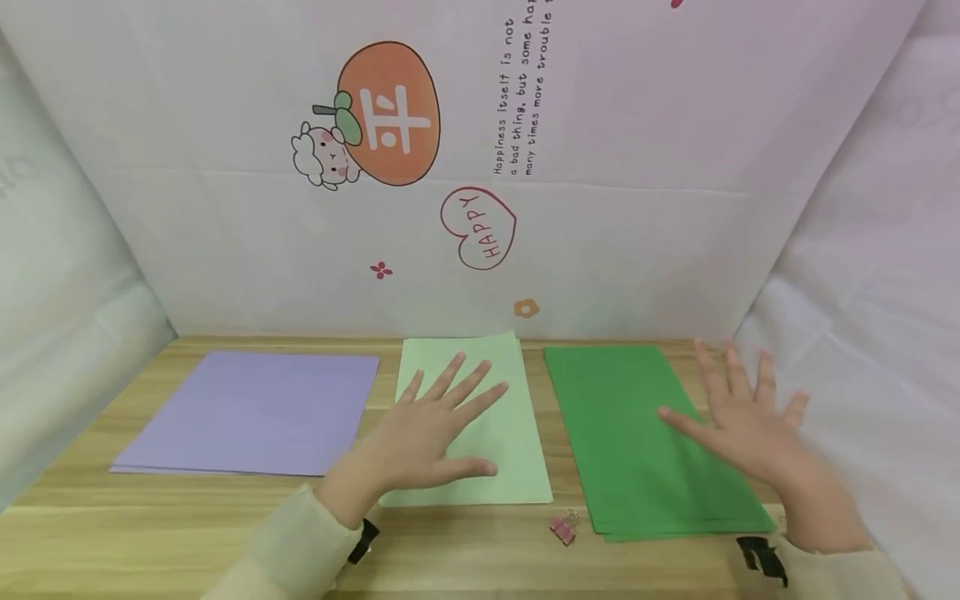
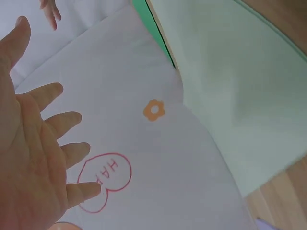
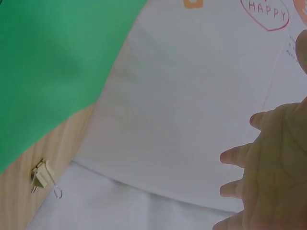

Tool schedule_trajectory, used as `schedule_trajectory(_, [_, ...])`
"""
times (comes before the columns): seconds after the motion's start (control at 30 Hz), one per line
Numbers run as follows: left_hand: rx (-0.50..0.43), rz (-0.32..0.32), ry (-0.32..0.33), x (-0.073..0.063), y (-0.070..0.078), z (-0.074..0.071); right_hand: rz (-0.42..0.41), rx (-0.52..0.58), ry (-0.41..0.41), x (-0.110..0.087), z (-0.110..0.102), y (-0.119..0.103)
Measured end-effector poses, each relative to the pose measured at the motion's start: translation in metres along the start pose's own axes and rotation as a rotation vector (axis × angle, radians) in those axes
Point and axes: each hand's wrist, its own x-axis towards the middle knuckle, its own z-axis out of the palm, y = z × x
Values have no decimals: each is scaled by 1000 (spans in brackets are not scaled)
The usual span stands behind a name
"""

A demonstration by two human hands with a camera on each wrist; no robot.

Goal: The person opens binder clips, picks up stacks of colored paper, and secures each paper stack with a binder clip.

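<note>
My left hand [image 1: 423, 437] hovers over the pale green paper [image 1: 517, 471] in the head view, fingers spread and holding nothing. Its bare palm and fingers [image 2: 33, 153] show in the left wrist view. Over the right edge of the dark green paper [image 1: 622, 450] is my right hand [image 1: 750, 425], also spread wide with nothing in it. A pink binder clip [image 1: 563, 528] lies on the table between the two green stacks, near their front edges. In the right wrist view, a yellowish binder clip [image 3: 42, 175] lies on the wood beside the dark green paper [image 3: 53, 62].
A stack of purple paper [image 1: 255, 417] lies at the left of the wooden table [image 1: 225, 533]. White printed cloth [image 1: 637, 250] hangs upright along the table's back edge. More white cloth closes in the left side [image 1: 67, 275] and the right side [image 1: 862, 275].
</note>
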Motion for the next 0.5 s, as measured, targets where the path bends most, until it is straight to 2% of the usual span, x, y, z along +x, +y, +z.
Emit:
schedule_trajectory(0.27, [-48, 50, -69, 22, 5, 9, 63, 85, -57, -1, -3, 23])
schedule_trajectory(0.5, [-5, 91, -107, 41, 12, 14, 87, 118, -100, -3, -5, 43])
